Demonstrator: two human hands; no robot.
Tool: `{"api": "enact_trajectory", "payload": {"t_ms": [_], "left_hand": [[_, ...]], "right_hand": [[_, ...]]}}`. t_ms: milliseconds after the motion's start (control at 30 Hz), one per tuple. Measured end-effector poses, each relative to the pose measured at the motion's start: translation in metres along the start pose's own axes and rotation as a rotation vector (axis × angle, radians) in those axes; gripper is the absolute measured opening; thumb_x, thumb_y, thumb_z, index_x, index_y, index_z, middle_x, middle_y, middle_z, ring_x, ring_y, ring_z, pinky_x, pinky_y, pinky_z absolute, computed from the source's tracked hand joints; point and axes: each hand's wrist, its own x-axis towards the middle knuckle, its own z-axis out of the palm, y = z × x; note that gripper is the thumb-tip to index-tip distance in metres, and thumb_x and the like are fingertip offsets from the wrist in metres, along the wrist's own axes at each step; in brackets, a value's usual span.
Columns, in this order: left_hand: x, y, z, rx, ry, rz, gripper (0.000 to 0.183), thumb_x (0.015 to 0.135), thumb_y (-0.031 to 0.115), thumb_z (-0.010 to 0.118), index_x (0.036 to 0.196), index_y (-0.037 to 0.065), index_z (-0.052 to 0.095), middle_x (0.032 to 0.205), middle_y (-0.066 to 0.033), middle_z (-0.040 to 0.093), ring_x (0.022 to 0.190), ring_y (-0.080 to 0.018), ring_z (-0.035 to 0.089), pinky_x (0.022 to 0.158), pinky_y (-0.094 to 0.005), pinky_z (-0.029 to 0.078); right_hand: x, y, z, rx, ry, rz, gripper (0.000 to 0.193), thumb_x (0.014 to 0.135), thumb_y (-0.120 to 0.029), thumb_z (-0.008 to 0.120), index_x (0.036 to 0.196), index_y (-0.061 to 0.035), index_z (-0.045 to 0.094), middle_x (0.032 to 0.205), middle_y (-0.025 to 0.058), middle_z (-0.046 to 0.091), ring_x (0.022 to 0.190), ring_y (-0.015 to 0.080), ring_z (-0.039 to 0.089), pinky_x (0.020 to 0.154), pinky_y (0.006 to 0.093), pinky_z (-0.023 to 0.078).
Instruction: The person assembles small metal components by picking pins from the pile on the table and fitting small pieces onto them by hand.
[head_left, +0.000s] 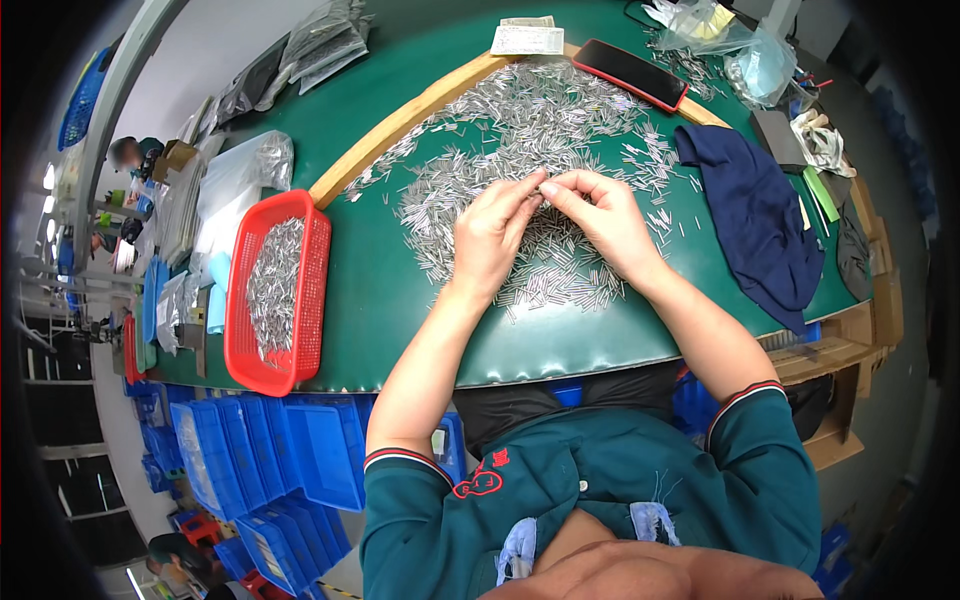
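A wide heap of small, thin, silvery metal pins (540,115) lies spread over the green tabletop (390,330) in front of me. Over its middle my left hand (487,232) and my right hand (607,218) meet at the fingertips. Thumb and fingers of each are pinched together. Whatever sits between them is too small and too covered to name. To the left, at the table's near edge, stands a red plastic basket (318,265) with many more such pieces in it.
Wooden strips (400,122) border the heap at the back, with a red-edged phone (632,74) and paper slips (528,40) there. Dark blue cloth (752,215) lies at right. Clear plastic bags (245,180) rest at left. Blue bins (325,455) stand below the table's left side.
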Motion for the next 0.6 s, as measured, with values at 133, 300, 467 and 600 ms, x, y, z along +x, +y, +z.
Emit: {"api": "enact_trajectory", "payload": {"t_ms": [133,300,467,600], "left_hand": [[0.0002,-0.0010,-0.0005,-0.236,-0.006,-0.120,0.028,0.079,0.005,0.057,0.107,0.008,0.059,0.088,-0.0072,0.061,0.077,-0.0135,0.059,0.068,-0.0235,0.047],[0.0004,0.0013,-0.0001,-0.406,-0.033,-0.230,0.027,0.081,0.004,0.054,0.108,0.005,0.058,0.093,-0.0069,0.061,0.081,-0.0121,0.058,0.073,-0.0225,0.047],[0.0006,-0.0013,0.0016,-0.445,-0.046,-0.237,0.026,0.082,0.004,0.053,0.108,0.005,0.057,0.096,-0.0074,0.060,0.083,-0.0116,0.058,0.075,-0.0224,0.047],[0.0003,-0.0019,0.0026,-0.511,-0.058,-0.249,0.026,0.084,0.005,0.052,0.110,0.004,0.056,0.097,-0.0079,0.059,0.085,-0.0123,0.058,0.075,-0.0231,0.047]], "right_hand": [[-0.0014,-0.0036,0.0021,-0.016,-0.022,-0.033,0.019,0.086,-0.014,0.052,0.092,0.0027,0.059,0.081,0.0000,0.058,0.074,0.0038,0.049,0.066,0.0180,0.039],[-0.0027,-0.0061,0.0039,0.017,-0.015,-0.111,0.021,0.086,-0.015,0.053,0.091,0.0031,0.060,0.082,0.0042,0.060,0.078,0.0081,0.055,0.069,0.0211,0.044],[-0.0019,0.0002,0.0021,-0.039,0.005,-0.130,0.019,0.085,-0.014,0.053,0.092,0.0020,0.060,0.083,0.0048,0.060,0.078,0.0082,0.055,0.069,0.0212,0.044],[-0.0022,-0.0015,0.0030,-0.026,0.011,-0.135,0.019,0.085,-0.014,0.053,0.091,0.0023,0.060,0.082,0.0053,0.060,0.077,0.0083,0.055,0.067,0.0212,0.045]]}}
